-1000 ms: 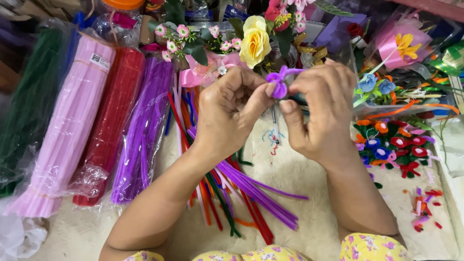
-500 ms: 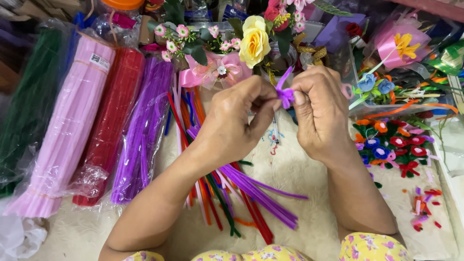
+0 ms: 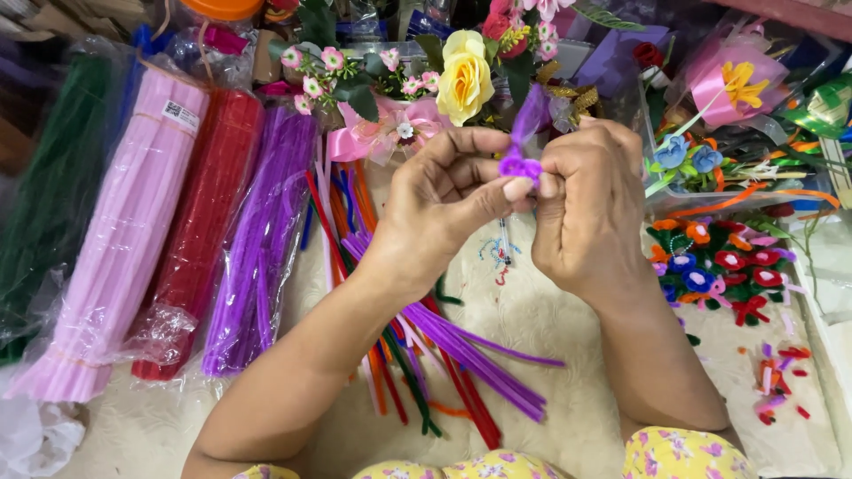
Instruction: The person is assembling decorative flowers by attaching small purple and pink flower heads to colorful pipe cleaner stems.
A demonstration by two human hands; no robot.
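Note:
My left hand [image 3: 439, 200] and my right hand [image 3: 590, 208] meet in the middle of the view, both pinching a small purple pipe cleaner piece [image 3: 524, 146] bent into a loop. Its fuzzy end sticks up between my fingertips. Under my wrists lies a loose pile of pipe cleaners [image 3: 444, 355] in purple, red, orange and green on the cream cloth [image 3: 541, 328].
Bagged bundles lie at left: pink [image 3: 124, 239], red [image 3: 200, 231], purple [image 3: 262, 239], dark green [image 3: 44, 195]. A yellow rose [image 3: 466, 75] and small pink flowers stand behind. Finished small flowers [image 3: 719, 266] and cut scraps [image 3: 781, 381] lie at right.
My hands have shifted slightly and turned the purple piece. The loop that spread wide between my fingers is now pinched tighter and stands more upright.

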